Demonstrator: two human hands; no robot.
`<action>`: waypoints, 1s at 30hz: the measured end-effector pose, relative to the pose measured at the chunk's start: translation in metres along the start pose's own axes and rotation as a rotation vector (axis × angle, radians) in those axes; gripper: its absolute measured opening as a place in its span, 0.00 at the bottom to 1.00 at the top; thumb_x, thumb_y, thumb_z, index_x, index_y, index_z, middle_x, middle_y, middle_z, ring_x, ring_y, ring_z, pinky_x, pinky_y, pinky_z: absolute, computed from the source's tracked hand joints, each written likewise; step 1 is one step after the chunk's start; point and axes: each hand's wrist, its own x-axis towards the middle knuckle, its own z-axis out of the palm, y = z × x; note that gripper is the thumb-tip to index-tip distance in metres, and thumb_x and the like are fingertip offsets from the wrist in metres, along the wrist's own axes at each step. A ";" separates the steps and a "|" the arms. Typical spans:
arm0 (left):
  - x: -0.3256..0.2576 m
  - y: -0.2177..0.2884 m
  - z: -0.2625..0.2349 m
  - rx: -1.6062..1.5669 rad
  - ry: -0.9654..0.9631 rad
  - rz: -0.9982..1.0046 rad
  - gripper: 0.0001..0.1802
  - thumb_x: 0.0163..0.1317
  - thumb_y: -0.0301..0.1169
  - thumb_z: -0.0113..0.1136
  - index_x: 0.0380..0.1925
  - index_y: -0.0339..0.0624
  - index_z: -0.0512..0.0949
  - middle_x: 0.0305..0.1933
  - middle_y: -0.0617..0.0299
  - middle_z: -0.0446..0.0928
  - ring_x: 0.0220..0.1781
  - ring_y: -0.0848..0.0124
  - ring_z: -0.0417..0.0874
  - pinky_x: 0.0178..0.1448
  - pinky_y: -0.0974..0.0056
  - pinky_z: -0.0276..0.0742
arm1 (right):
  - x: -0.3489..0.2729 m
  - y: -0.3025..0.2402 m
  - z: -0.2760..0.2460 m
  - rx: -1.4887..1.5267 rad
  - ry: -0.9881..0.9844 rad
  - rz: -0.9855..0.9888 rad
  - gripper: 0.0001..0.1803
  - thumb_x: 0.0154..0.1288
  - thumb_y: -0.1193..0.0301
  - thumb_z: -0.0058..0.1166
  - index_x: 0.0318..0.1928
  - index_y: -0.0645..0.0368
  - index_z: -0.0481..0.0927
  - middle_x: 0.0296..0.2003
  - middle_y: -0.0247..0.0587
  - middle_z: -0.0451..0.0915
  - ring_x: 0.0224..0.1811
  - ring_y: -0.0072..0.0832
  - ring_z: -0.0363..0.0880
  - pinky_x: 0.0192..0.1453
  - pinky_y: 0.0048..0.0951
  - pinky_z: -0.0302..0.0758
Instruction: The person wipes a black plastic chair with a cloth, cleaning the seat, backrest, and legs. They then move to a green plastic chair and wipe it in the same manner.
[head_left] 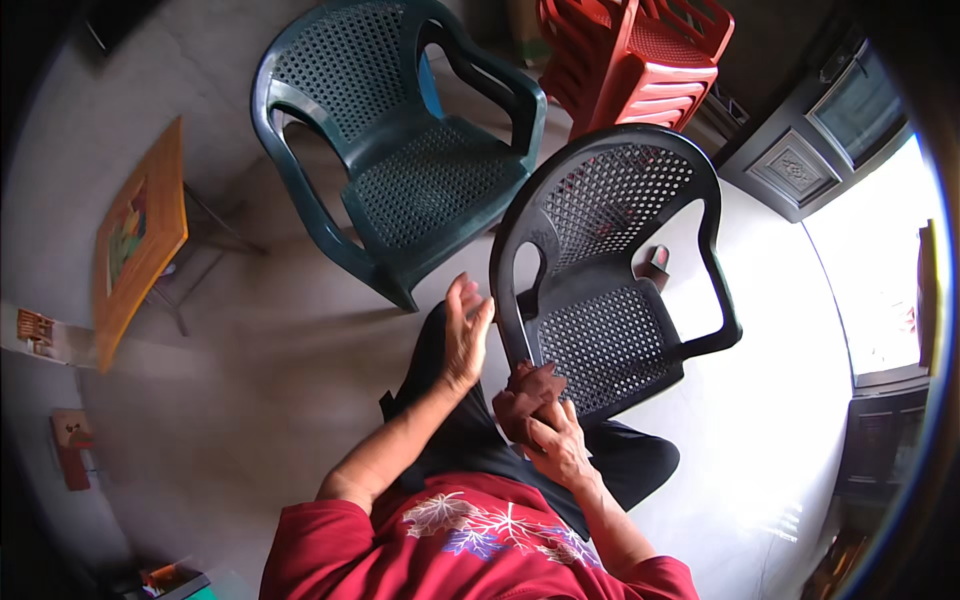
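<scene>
A black plastic armchair [610,340] with a perforated seat and back stands right in front of me. My right hand [558,445] is closed around a crumpled brown cloth [528,400], which lies against the front end of the chair's left armrest. Just left of that armrest, my left hand [467,335] is raised with its fingers apart and nothing in it. Its fingertips come close to the armrest; whether they touch it I cannot tell. Beyond, to the left, is a dark green plastic armchair [430,185] of similar make.
Red plastic chairs [650,70] are stacked at the far side. A wooden-topped folding table [145,240] stands to the left. On the right, a dark panelled door [800,160] opens onto bright light. A foot in a sandal [655,265] shows behind the black chair.
</scene>
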 end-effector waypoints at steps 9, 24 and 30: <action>0.013 0.005 -0.008 -0.133 -0.380 -0.285 0.15 0.69 0.42 0.48 0.44 0.42 0.72 0.42 0.61 0.77 0.45 0.72 0.77 0.48 0.66 0.74 | 0.092 -0.004 -0.003 -0.127 0.178 -0.001 0.25 0.44 0.73 0.64 0.47 0.51 0.77 0.47 0.42 0.72 0.48 0.45 0.73 0.43 0.38 0.77; -0.003 0.013 -0.027 -0.646 -0.482 -0.550 0.33 0.67 0.55 0.44 0.65 0.47 0.63 0.63 0.61 0.69 0.62 0.66 0.70 0.63 0.57 0.67 | 0.113 -0.008 0.017 -0.167 0.382 -0.071 0.20 0.43 0.77 0.61 0.42 0.53 0.80 0.48 0.43 0.70 0.52 0.46 0.68 0.55 0.40 0.70; 0.002 -0.007 -0.019 -0.357 -0.344 -0.508 0.18 0.62 0.52 0.56 0.38 0.51 0.72 0.35 0.72 0.73 0.37 0.76 0.74 0.41 0.64 0.74 | 0.023 -0.031 0.029 -0.145 0.279 -0.067 0.14 0.48 0.74 0.61 0.39 0.53 0.80 0.46 0.41 0.70 0.51 0.44 0.68 0.53 0.39 0.70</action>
